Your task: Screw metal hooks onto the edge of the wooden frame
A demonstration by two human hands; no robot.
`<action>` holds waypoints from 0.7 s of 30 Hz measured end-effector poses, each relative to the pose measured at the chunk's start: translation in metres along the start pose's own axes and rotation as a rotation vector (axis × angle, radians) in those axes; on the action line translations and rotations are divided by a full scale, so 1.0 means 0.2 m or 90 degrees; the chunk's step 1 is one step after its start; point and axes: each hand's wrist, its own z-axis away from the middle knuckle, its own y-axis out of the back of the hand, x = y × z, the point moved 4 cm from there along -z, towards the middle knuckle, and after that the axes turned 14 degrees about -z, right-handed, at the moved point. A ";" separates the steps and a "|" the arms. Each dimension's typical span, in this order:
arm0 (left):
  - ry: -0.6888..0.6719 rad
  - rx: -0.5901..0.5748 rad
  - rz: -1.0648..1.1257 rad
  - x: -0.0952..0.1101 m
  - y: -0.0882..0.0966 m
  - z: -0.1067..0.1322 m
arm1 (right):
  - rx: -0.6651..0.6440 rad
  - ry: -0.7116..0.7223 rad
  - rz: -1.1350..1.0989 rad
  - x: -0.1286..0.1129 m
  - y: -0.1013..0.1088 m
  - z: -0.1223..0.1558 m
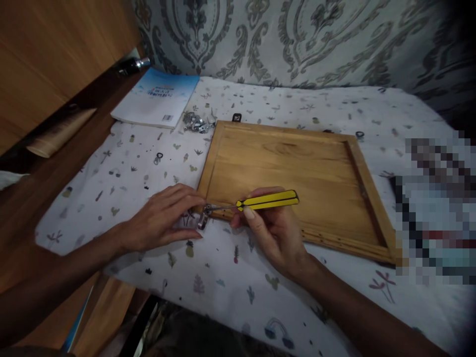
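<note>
A framed wooden cabinet door (282,173) lies flat on the table with its recessed side up. At its near left corner sits a metal cabinet hinge (203,218). My left hand (163,218) rests beside that corner, fingers on the door's edge and thumb below, with the hinge between them. In my right hand (277,235) is a screwdriver (269,200) with a yellow and black handle. Its shaft points left and its tip meets the hinge; the exact contact is too small to make out.
Several loose metal hinges (199,123) lie by the door's far left corner. Behind them is a blue and white book (158,96). A patterned cloth (148,148) covers the table. A wooden cabinet (63,59) stands at left. Some pixelated item (439,208) is at right.
</note>
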 end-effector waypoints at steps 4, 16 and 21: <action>0.027 0.013 -0.011 0.01 -0.04 0.03 | 0.008 -0.015 0.001 0.00 -0.01 0.00; 0.074 0.052 0.036 -0.01 -0.05 0.01 | 0.001 -0.006 -0.042 0.00 -0.01 -0.01; 0.062 0.070 0.040 -0.01 -0.05 0.00 | 0.044 0.006 -0.082 -0.05 -0.02 -0.02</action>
